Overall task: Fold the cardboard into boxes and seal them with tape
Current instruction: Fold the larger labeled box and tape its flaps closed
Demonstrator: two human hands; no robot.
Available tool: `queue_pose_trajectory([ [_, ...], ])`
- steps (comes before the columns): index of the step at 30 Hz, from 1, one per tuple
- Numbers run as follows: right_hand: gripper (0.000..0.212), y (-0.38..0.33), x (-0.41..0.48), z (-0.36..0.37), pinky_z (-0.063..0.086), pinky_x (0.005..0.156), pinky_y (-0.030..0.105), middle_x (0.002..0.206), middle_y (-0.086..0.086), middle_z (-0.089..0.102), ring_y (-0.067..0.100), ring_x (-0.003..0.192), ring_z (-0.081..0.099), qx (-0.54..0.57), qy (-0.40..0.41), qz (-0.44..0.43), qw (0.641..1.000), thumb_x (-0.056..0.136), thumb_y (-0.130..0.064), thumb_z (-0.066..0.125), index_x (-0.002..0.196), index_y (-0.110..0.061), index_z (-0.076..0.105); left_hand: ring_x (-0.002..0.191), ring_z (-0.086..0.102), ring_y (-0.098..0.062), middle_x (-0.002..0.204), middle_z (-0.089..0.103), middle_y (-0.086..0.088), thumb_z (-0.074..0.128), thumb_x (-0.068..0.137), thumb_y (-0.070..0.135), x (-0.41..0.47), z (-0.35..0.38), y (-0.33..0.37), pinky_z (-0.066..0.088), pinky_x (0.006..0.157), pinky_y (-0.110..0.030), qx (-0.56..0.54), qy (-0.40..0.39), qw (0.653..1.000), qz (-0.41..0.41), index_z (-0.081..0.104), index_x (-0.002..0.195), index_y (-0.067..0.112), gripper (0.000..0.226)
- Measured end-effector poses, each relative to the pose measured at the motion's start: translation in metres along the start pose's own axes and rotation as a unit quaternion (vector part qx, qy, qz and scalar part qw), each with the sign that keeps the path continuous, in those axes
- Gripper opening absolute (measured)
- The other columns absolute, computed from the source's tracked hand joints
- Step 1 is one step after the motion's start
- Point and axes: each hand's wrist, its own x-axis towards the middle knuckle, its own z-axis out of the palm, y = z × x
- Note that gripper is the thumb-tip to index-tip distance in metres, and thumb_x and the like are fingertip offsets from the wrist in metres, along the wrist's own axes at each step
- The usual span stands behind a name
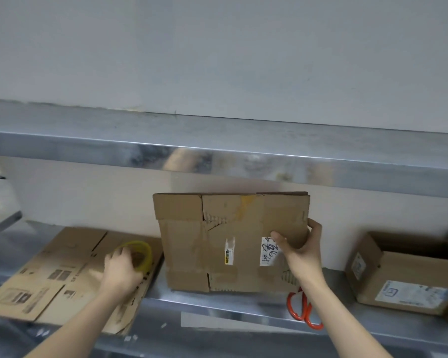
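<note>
A flattened brown cardboard box (217,241) with torn labels and old tape stands upright on its lower edge on the steel counter. My right hand (299,244) grips its right edge, thumb on the front face and fingers behind. To the left, a yellowish roll of tape (137,251) rests on another flattened printed cardboard (49,277) lying flat. My left hand (120,267) curls over the near side of the tape roll.
Orange-handled scissors (304,310) lie on the steel counter (217,306) below my right wrist. An open cardboard box (398,282) with a shipping label sits at the right. A steel shelf (217,153) overhangs the counter along the wall.
</note>
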Motion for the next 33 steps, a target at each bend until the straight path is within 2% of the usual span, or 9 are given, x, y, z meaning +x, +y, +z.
queue_pose_trajectory([
  [3,0.068,0.005,0.0,0.003,0.047,0.075,0.017,0.103,-0.013,0.056,-0.004,0.087,0.06,0.003,0.003,0.01,1.0,0.075,-0.011,0.082,0.122,-0.023,0.034,0.124,0.045,-0.03,0.127,0.054,-0.007,0.05,0.093,0.02,-0.008,-0.015,0.022,0.027,0.108,-0.045,-0.222,0.041,0.973,0.051,0.051,0.128,0.017,0.035],
  [7,0.065,0.008,-0.004,0.007,0.05,0.074,0.018,0.103,-0.011,0.057,-0.002,0.086,0.062,0.024,-0.01,0.033,0.999,0.075,-0.012,0.081,0.12,-0.021,0.036,0.121,0.049,-0.018,0.131,0.054,0.001,0.023,0.104,0.046,-0.024,-0.034,0.067,0.033,0.104,-0.033,-0.619,-0.077,0.782,0.013,0.05,0.132,0.021,0.046],
  [10,0.058,0.008,-0.01,0.007,0.047,0.091,0.029,0.111,-0.004,0.064,0.007,0.102,0.065,0.046,-0.011,0.052,0.998,0.077,-0.035,0.074,0.124,-0.019,0.045,0.13,0.048,-0.019,0.139,0.053,0.0,0.029,0.091,0.064,-0.027,-0.032,0.083,0.03,0.115,-0.041,-0.698,-0.128,0.704,-0.01,0.047,0.139,0.019,0.068],
  [14,0.07,0.02,-0.015,0.004,0.029,0.109,0.035,0.139,-0.011,0.047,0.018,0.133,0.042,0.113,0.012,0.127,0.985,0.083,-0.066,0.053,0.142,-0.03,0.042,0.112,0.061,-0.017,0.114,0.07,0.0,0.02,0.099,0.058,-0.028,-0.028,0.091,0.043,0.098,-0.036,-0.725,-0.134,0.676,-0.013,0.061,0.117,0.019,0.059],
  [19,0.046,0.012,-0.029,0.022,0.044,0.092,0.021,0.116,-0.02,0.057,-0.002,0.105,0.054,0.093,-0.069,0.109,0.987,0.08,-0.064,0.044,0.119,-0.039,0.048,0.061,0.07,-0.015,0.067,0.072,-0.002,0.027,0.102,0.049,-0.05,-0.024,0.118,0.053,0.055,-0.027,-0.712,-0.202,0.673,-0.002,0.07,0.081,0.018,0.057],
  [22,0.041,0.015,-0.026,0.022,0.039,0.109,0.036,0.118,-0.02,0.057,0.009,0.117,0.054,0.089,-0.057,0.098,0.99,0.081,-0.064,0.056,0.116,-0.044,0.046,0.08,0.072,-0.014,0.087,0.076,0.001,0.024,0.097,0.059,-0.051,-0.022,0.125,0.052,0.073,-0.032,-0.696,-0.209,0.687,0.009,0.068,0.104,0.023,0.057],
  [27,0.052,0.021,-0.027,0.011,0.049,0.096,0.029,0.115,-0.025,0.06,0.003,0.107,0.059,0.026,-0.099,0.069,0.992,0.071,-0.06,0.067,0.117,-0.045,0.047,0.086,0.064,-0.021,0.087,0.073,-0.002,0.03,0.098,0.056,-0.043,-0.011,0.121,0.049,0.08,-0.037,-0.695,-0.191,0.692,-0.037,0.065,0.1,0.022,0.049],
  [30,0.046,0.022,-0.03,0.005,0.051,0.088,0.023,0.11,-0.026,0.06,0.001,0.101,0.061,0.008,-0.081,0.047,0.996,0.076,-0.052,0.072,0.114,-0.044,0.047,0.095,0.061,-0.025,0.1,0.068,-0.007,0.03,0.097,0.062,-0.043,-0.021,0.13,0.047,0.09,-0.041,-0.649,-0.163,0.741,-0.053,0.061,0.101,0.026,0.047],
  [33,0.044,0.019,-0.034,-0.005,0.05,0.085,0.019,0.102,-0.031,0.063,-0.008,0.095,0.062,-0.004,-0.044,0.02,0.999,0.073,-0.042,0.069,0.112,-0.046,0.047,0.12,0.049,-0.029,0.132,0.053,-0.009,0.032,0.089,0.074,-0.026,-0.019,0.135,0.037,0.107,-0.048,-0.505,-0.078,0.859,0.008,0.052,0.127,0.028,0.063],
])
